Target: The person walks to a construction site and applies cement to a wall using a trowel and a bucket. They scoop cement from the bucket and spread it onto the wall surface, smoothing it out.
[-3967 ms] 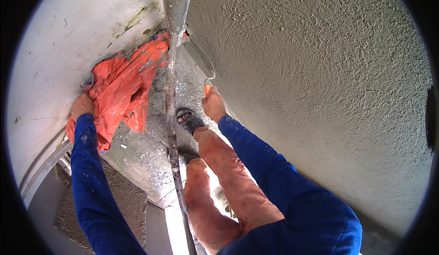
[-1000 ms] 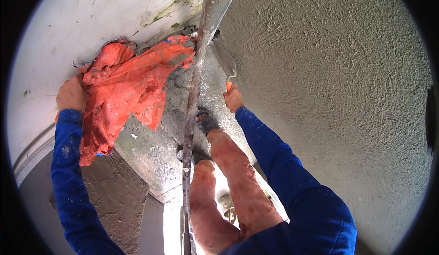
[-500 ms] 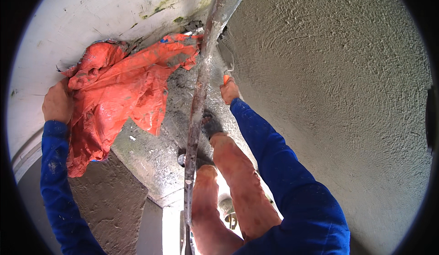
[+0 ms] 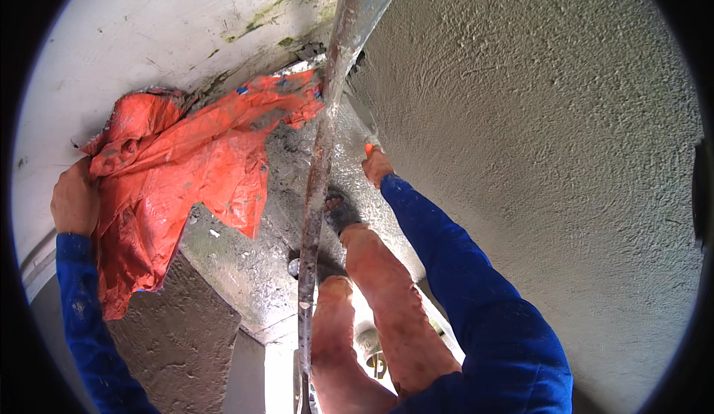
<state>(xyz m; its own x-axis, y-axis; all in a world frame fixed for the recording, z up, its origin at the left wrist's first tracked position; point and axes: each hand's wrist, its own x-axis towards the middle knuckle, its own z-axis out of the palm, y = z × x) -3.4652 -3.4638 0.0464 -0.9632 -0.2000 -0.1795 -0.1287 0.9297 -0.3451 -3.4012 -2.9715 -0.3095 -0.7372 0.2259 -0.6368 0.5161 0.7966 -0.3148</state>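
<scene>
At the far left, my left hand (image 4: pixel 76 198) is closed on the edge of a crumpled orange-red plastic sheet (image 4: pixel 186 169). Grey mortar smears the sheet, which hangs and spreads from my hand toward the metal pole in the middle. My right hand (image 4: pixel 378 166) grips the orange handle of a trowel (image 4: pixel 364 115), right of the pole. The trowel's blade points away from me, close beside the foot of the rough grey plastered wall (image 4: pixel 535 131). Whether the blade touches the wall, I cannot tell.
A stained metal pole (image 4: pixel 316 183) runs from top to bottom between my arms. The wet, mortar-spotted floor (image 4: pixel 238 265) lies below, with my feet on it. At left stand a white wall (image 4: pixel 149 27) with green stains and a brown board (image 4: pixel 178 332).
My left hand has moved left and toward me, drawing the plastic sheet along with it. My right hand and the trowel have come slightly nearer to me.
</scene>
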